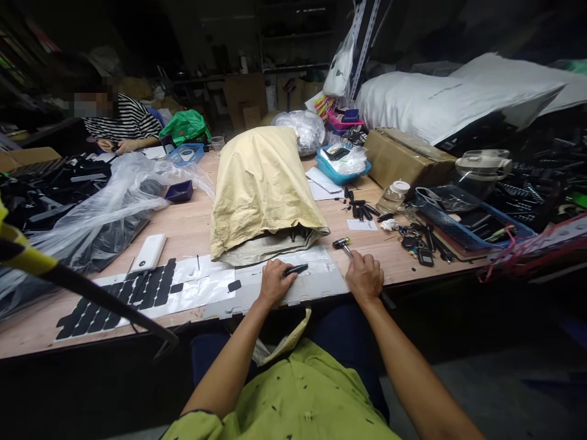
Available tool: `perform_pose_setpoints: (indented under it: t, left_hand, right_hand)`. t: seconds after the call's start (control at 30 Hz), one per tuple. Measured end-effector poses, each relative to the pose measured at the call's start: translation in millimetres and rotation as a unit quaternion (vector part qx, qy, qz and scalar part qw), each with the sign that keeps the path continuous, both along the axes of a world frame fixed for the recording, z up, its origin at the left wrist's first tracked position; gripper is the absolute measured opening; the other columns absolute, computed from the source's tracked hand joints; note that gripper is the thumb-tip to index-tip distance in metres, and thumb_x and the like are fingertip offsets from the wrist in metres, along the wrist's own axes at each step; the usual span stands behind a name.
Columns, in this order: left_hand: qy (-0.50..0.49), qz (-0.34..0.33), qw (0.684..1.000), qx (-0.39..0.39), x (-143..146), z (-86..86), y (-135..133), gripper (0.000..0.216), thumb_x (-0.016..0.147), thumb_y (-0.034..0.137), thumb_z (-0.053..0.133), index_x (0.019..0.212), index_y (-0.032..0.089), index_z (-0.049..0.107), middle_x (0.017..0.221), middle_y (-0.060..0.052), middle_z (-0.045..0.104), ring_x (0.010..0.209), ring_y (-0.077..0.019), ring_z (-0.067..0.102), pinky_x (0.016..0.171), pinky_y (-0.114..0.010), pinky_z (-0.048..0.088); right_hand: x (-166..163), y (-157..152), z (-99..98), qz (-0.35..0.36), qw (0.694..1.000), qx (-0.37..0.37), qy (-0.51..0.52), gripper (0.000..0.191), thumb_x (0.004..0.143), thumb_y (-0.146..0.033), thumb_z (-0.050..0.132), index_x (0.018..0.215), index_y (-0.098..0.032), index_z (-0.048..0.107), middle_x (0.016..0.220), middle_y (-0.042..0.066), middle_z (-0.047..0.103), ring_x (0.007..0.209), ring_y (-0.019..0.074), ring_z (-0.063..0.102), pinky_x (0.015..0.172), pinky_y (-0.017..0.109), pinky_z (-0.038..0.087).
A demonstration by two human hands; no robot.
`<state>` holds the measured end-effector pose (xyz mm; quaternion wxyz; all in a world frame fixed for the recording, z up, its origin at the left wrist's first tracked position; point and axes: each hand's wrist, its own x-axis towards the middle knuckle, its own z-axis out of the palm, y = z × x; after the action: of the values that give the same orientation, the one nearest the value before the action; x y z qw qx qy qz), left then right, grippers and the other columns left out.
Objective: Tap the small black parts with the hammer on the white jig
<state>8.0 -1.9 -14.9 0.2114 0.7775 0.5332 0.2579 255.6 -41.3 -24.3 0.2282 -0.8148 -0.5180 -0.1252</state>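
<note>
My left hand (273, 282) rests on a white board (323, 278) at the table's front edge. Its fingers are closed on a slim black piece (298, 269) that lies nearly flat and points right. My right hand (365, 278) grips a small hammer (342, 244) by its handle, with the head toward the far side, just above the table. Just beyond my hands lies a large cream sack (263, 183), its mouth facing me and dark pieces showing inside. Left of my left hand are sheets of black stickers (151, 287).
A white power bank (150, 252) and plastic-wrapped dark parts (110, 226) lie left. At right are black pieces (360, 209), a jar (393, 197), a blue tray (472, 226) and a carton (408, 159). A person in stripes (126, 119) sits far left.
</note>
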Motion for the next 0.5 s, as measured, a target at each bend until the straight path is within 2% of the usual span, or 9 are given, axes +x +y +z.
perform_pose_setpoints:
  t: [0.17,0.27,0.37,0.5]
  left_hand:
    - [-0.007,0.005,1.0,-0.014,1,4.0,0,0.013,0.081,0.025,0.073,0.094,0.026,0.074,0.089,-0.003,0.067,0.092,-0.0217,0.056,0.085,-0.036,0.043]
    - [0.002,0.009,1.0,-0.03,3,8.6,-2,0.012,0.081,0.025,0.072,0.092,0.026,0.074,0.091,-0.003,0.068,0.095,-0.0224,0.056,0.087,-0.036,0.043]
    - [0.009,0.008,0.999,-0.038,4,11.0,-2,0.013,0.082,0.025,0.071,0.094,0.027,0.074,0.09,-0.003,0.067,0.095,-0.0222,0.056,0.087,-0.036,0.042]
    - [0.018,0.009,0.999,-0.04,5,10.9,-2,0.014,0.082,0.027,0.071,0.095,0.027,0.075,0.087,-0.003,0.065,0.093,-0.0221,0.055,0.086,-0.036,0.041]
  right_hand:
    - [-2,-12,9.6,0.077,0.991,0.023,0.11,0.032,0.09,-0.017,0.05,0.113,-0.022,0.072,0.089,0.006,0.064,0.084,0.0191,0.055,0.071,0.029,0.039]
    - [-23,-28,15.6,0.179,0.963,0.069,0.187,0.035,0.093,-0.021,0.044,0.114,-0.022,0.071,0.103,0.008,0.07,0.094,0.0205,0.062,0.081,0.031,0.048]
    - [-50,-43,21.5,0.252,0.936,0.074,0.234,0.034,0.094,-0.026,0.045,0.114,-0.024,0.072,0.104,0.008,0.072,0.098,0.0209,0.065,0.087,0.034,0.052]
    - [-70,-52,26.2,0.277,0.926,0.07,0.248,0.035,0.097,-0.027,0.042,0.116,-0.025,0.072,0.1,0.007,0.073,0.097,0.0195,0.067,0.087,0.032,0.053]
